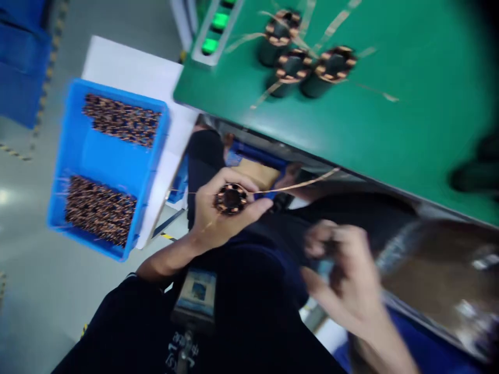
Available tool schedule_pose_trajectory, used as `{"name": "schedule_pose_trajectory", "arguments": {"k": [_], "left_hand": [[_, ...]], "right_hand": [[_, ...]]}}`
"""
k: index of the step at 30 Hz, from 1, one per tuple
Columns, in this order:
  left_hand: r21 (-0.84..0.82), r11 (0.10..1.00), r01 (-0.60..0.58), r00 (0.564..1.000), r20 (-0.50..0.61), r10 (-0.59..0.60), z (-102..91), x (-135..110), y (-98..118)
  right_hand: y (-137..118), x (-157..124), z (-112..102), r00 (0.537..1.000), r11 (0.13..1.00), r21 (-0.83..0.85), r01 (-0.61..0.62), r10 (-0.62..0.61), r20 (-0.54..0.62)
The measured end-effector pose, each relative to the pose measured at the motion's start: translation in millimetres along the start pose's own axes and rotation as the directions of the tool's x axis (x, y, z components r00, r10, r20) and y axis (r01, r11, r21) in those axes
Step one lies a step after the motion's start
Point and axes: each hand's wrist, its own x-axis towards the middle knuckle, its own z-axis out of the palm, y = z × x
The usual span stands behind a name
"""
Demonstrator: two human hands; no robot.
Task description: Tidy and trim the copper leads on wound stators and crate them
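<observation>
Coil ring, black with copper-coloured windings point(230, 210), grasped by left hand point(213, 224) at frame centre; right hand point(353, 275), lower right, blurred: grip cannot be told.

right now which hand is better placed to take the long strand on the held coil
Probably the right hand: the left hand grips the coil, and the long strand extends rightward. Blur hides whether the right holds anything.
</observation>
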Motion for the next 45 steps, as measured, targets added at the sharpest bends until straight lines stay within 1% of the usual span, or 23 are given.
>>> {"name": "schedule_pose_trajectory", "arguments": {"k": [1, 3, 5, 8, 10, 13, 17, 22, 24, 29, 35, 40, 45], "left_hand": [[0.014, 1.000, -0.019, 1.000, 0.020, 0.019, 3.9, 2.7, -0.8], [0.034, 0.997, -0.071, 0.996, 0.064, 0.069, 12.7, 7.5, -4.9], [0.051, 0.990, -0.128, 0.988, 0.098, 0.123, 22.9, 10.2, -9.2], [0.071, 0.982, -0.173, 0.978, 0.134, 0.162, 37.8, 10.7, -10.2], [0.073, 0.983, -0.169, 0.974, 0.167, 0.154, 45.9, 10.3, -8.1], [0.081, 0.987, -0.138, 0.968, 0.220, 0.118, 55.4, 10.5, -4.7], [0.082, 0.989, -0.126, 0.970, 0.219, 0.105, 63.2, 11.2, -3.1], [0.121, 0.987, -0.104, 0.986, 0.143, 0.086, 64.4, 11.0, -2.9], [0.126, 0.987, -0.102, 0.986, 0.148, 0.083, 63.5, 10.6, -2.9], [0.072, 0.991, -0.111, 0.978, 0.185, 0.096, 61.5, 8.1, -3.0], [0.060, 0.995, -0.085, 0.979, 0.192, 0.072, 57.1, 5.6, -5.5], [0.068, 0.987, -0.147, 0.977, 0.169, 0.134, 54.5, 5.7, -11.3], [0.072, 0.988, -0.135, 0.977, 0.177, 0.121, 51.9, 3.0, -11.0]], "right_hand": [[-1.6, -13.8, 3.2, 1.000, 1.000, 0.011, 0.002, -0.002, 0.000], [2.1, -28.7, 10.8, 1.000, 0.999, 0.043, -0.014, 0.013, 0.013], [11.0, -32.2, 14.1, 0.999, 0.994, 0.096, -0.044, 0.045, -0.002], [20.1, -30.7, 8.1, 0.996, 0.984, 0.173, -0.039, 0.052, -0.072], [20.0, -29.3, 0.9, 0.993, 0.979, 0.204, -0.020, 0.043, -0.112], [15.9, -28.2, -7.4, 0.988, 0.979, 0.205, -0.010, 0.041, -0.147], [15.9, -30.6, -10.0, 0.987, 0.982, 0.187, -0.006, 0.037, -0.159], [20.7, -34.7, -10.4, 0.988, 0.977, 0.213, -0.025, 0.056, -0.143], [21.0, -34.0, -11.3, 0.988, 0.973, 0.231, -0.023, 0.057, -0.143], [18.1, -29.9, -11.3, 0.985, 0.974, 0.227, 0.008, 0.032, -0.171], [17.6, -33.7, -8.0, 0.977, 0.973, 0.232, -0.008, 0.056, -0.204], [17.6, -36.4, -6.7, 0.975, 0.979, 0.202, -0.012, 0.057, -0.217], [16.1, -36.4, -4.9, 0.974, 0.982, 0.186, -0.016, 0.057, -0.219]]}}
